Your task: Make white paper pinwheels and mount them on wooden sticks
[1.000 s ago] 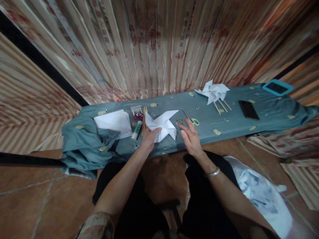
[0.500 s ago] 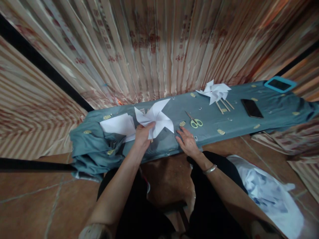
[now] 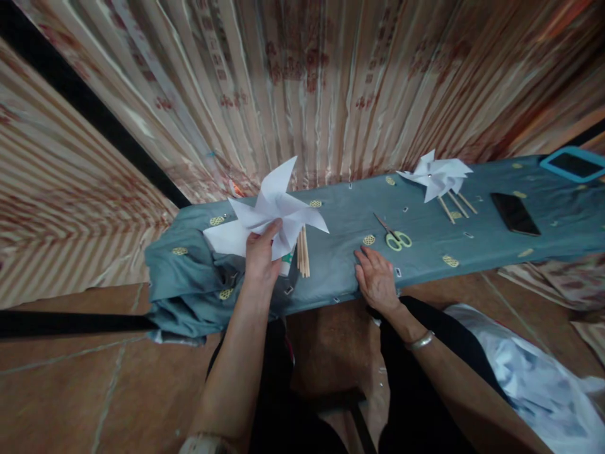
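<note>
My left hand (image 3: pixel 263 249) is closed on a white paper pinwheel (image 3: pixel 278 208), thumb pressed near its centre, with the blades spreading around it. Behind it lie sheets of white paper (image 3: pixel 221 238), partly covered. Beside the pinwheel, a bundle of wooden sticks (image 3: pixel 303 253) rests on the cloth next to a small white and green item (image 3: pixel 286 260) I cannot make out fully. My right hand (image 3: pixel 377 277) lies with fingers stretched out at the cloth's near edge, holding nothing. Just beyond it are scissors (image 3: pixel 397 239) with light green handles.
The long narrow table has a grey-blue cloth (image 3: pixel 340 265). Finished pinwheels on sticks (image 3: pixel 439 176) lie at the right, then a dark phone (image 3: pixel 514 214) and a blue-framed device (image 3: pixel 574 165). A plastic bag (image 3: pixel 524 372) sits on the floor. A curtain (image 3: pixel 302 88) hangs behind.
My left hand has lifted the pinwheel up and left relative to the table, uncovering the wooden sticks. My right hand stays near the table edge. The whole view has shifted slightly.
</note>
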Tool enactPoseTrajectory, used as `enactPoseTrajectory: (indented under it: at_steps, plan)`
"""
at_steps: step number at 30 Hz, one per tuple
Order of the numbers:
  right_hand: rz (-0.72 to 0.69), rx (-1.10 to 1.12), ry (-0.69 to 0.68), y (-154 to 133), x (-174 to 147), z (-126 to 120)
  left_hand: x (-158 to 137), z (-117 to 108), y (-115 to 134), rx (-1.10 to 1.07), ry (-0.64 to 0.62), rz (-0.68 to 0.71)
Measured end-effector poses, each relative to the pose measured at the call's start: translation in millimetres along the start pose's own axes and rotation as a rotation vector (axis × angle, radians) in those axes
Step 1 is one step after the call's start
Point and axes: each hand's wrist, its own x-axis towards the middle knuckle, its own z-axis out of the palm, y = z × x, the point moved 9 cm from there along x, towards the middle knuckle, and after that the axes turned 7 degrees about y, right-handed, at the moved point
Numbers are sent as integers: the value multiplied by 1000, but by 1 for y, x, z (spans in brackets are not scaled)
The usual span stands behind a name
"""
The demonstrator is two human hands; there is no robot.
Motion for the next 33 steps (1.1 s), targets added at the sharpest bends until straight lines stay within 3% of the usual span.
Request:
enactPoseTrajectory:
  at_steps: [4,8,16,19,22,27,33]
  plan:
    - [24,80,27,2,2,-1,5,-16,28,-28,81,103]
    - [22,159,15,3,4,1,7,-35,39,10,172,121]
    - [-101,270,-50,-24,34,24,8,-50,51,-16,156,173]
    - [-62,320,-84,-39,52,43,7,-54,52,-15,170,179]
    - [62,333,-47,-48,65,55,8,-56,53,-12,176,185]
    - [133,286,1,-60,68,57,10,-58,58,-33,177,215]
    - [210,390,11,-54,71,56,10,-60,63,-58,198,240]
